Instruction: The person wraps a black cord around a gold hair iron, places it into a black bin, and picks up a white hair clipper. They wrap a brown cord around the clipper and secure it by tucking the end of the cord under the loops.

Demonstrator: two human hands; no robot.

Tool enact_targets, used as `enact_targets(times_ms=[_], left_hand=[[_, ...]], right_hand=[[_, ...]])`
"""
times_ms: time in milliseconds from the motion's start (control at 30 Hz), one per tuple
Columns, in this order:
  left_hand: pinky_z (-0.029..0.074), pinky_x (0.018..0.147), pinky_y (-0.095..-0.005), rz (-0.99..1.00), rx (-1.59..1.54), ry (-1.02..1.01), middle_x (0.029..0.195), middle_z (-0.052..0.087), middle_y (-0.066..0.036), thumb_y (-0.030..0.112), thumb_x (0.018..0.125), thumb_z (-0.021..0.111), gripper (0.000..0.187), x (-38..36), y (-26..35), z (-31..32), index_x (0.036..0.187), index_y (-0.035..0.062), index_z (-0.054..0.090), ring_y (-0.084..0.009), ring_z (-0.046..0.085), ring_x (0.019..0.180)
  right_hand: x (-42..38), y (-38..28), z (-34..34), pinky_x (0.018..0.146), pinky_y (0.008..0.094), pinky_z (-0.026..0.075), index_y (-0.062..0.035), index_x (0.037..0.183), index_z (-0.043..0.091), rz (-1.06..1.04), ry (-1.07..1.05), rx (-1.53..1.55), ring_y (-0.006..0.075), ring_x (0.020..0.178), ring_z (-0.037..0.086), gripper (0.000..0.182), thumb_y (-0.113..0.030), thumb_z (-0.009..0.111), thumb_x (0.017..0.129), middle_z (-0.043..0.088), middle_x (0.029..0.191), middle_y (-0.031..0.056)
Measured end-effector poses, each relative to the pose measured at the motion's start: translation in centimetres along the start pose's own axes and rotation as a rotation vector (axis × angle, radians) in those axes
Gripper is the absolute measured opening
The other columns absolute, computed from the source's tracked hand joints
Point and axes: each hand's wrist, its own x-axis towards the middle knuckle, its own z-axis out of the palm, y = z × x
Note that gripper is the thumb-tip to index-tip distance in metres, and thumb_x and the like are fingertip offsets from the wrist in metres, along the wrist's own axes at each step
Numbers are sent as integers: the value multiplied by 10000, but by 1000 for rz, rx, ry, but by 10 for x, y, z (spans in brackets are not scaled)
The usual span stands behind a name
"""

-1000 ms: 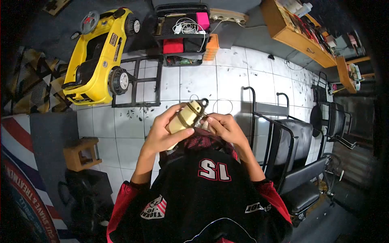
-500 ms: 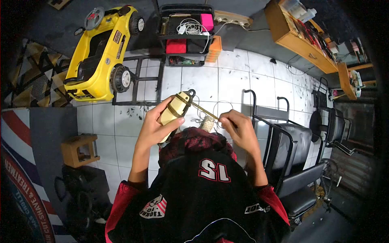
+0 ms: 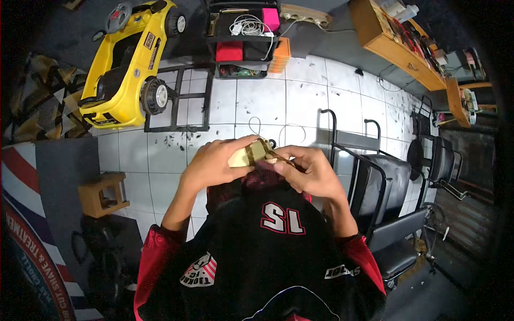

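Note:
My left hand (image 3: 217, 163) is closed round a cream and gold hair clipper (image 3: 240, 159), its end turned toward my right hand. A small black ring shows at that end. My right hand (image 3: 310, 168) pinches a thin gold-coloured rod (image 3: 282, 158) between thumb and fingers. The rod's tip meets the clipper's end; exactly where it touches is hidden by the fingers. Both hands are close together in front of my black and red shirt (image 3: 257, 251). A thin cord (image 3: 292, 125) loops over the floor beyond them.
A yellow toy car (image 3: 123, 69) stands at the upper left, beside a black metal frame (image 3: 206, 101). Ahead is a black trolley (image 3: 211, 37) with cables. Black chairs (image 3: 383, 187) line the right, a wooden drawer unit (image 3: 396, 48) the upper right. Dark hair tufts lie on white floor tiles.
The clipper has turned more level and moved slightly down and to the right. My right hand has come closer to it, and less of the rod shows.

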Motion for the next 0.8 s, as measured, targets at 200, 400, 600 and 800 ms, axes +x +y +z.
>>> enact_targets(times_ms=[200,400,600,800], left_hand=[[513,692,-417,243,-61,-374,869,661,-170,259,750,750,499,7,1,8,1183,75,583,-377,650,796],[516,741,-421,143,-160,-317,981,667,-166,249,743,749,585,-1,17,5,1246,115,482,-382,656,865],[509,671,-385,240,-178,-290,930,673,-151,214,762,763,561,-3,21,-6,1237,113,482,-333,677,778],[515,781,-294,320,-279,-140,977,677,-96,143,721,835,599,-4,13,0,1212,43,508,-189,676,890]], right_hand=[[26,-6,-5,480,240,428,27,918,702,-143,216,-289,64,526,531,113,-65,671,860,656,667,57],[58,45,-12,496,199,387,35,883,711,-244,206,-103,31,596,525,111,-74,704,865,659,696,33],[66,62,-28,612,238,436,15,855,696,-133,-107,-39,65,699,537,147,-118,661,909,657,768,14],[54,59,-16,994,366,409,22,1033,623,-596,56,-154,204,1098,563,211,-58,670,844,636,1106,103]])
